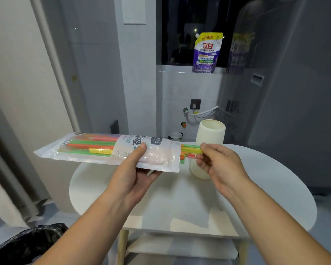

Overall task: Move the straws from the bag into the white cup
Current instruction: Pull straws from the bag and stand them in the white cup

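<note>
Gripping one bag point(111, 150), two hands (left point(134, 175), right point(218, 165)); one white cup point(210, 132).

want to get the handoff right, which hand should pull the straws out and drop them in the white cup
The right hand. Its fingers already pinch the straw ends sticking out of the bag's open end, and the white cup stands just behind it. The left hand is busy holding the bag level.
</note>
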The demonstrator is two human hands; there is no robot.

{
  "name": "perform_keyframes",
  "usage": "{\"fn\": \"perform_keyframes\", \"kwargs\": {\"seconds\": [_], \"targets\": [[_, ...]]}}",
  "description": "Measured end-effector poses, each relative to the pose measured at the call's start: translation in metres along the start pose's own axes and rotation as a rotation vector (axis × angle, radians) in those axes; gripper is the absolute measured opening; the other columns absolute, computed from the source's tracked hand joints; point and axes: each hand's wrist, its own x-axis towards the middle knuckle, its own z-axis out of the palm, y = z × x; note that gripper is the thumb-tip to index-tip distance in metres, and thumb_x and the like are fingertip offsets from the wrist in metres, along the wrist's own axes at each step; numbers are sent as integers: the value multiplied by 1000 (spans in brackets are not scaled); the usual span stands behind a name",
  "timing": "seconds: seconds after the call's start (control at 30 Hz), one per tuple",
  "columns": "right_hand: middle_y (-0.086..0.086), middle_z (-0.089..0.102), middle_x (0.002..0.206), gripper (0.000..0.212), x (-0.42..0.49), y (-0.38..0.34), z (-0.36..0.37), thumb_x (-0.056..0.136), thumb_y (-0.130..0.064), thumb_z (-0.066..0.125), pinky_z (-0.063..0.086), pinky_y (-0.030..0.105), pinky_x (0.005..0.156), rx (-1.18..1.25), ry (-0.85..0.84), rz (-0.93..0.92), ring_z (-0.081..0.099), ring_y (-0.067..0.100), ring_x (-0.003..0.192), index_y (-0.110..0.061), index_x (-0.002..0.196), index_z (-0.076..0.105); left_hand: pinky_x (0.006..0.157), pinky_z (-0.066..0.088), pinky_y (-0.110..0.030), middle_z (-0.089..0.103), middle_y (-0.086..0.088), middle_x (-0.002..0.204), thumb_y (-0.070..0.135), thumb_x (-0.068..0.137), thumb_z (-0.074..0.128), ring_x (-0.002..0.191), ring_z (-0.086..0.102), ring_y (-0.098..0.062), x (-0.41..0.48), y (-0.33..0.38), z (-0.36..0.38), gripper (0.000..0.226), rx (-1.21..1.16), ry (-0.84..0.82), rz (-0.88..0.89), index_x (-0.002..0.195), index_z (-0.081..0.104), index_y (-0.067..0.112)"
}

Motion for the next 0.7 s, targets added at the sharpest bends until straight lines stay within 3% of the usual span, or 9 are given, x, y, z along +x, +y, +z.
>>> {"fn": "perform_keyframes", "kwargs": {"seconds": [0.17,0.27,0.4,0.57,0.7], "targets": [[7,63,82,28,-3,0,4,84,-28,78,49,23,54,-35,-47,18,53,12,61,-8,100,69,85,62,-51,80,-11,111,12,94,67,104,76,-26,-2,-5,4,22,-31,-12,-10,115,68,14],[8,56,78,15,-2,1,6,90,-19,73,43,21,49,-83,-37,-24,46,10,55,-6,96,72,84,62,-51,80,-12,112,12,94,67,103,77,-27,-2,-7,5,23,-37,-11,-15,117,68,13],[5,55,69,11,1,-2,1,93,-14,68,49,22,57,-56,-1,-99,50,10,56,-5,97,72,90,58,-54,79,-13,115,12,95,66,103,77,-31,1,-5,5,29,-88,-3,-14,124,67,12],[4,55,70,10,0,-5,-5,92,-18,69,49,22,59,44,79,-156,51,10,58,-9,92,70,100,53,-59,77,-15,121,12,96,65,112,74,-35,3,-3,6,38,-168,-15,22,134,62,11],[-2,53,65,21,-4,-11,-3,86,-32,75,34,25,49,171,76,-120,39,11,51,-15,88,63,100,54,-58,76,-16,122,12,96,65,113,73,-35,3,-7,13,40,-190,-28,11,135,61,10]]}}
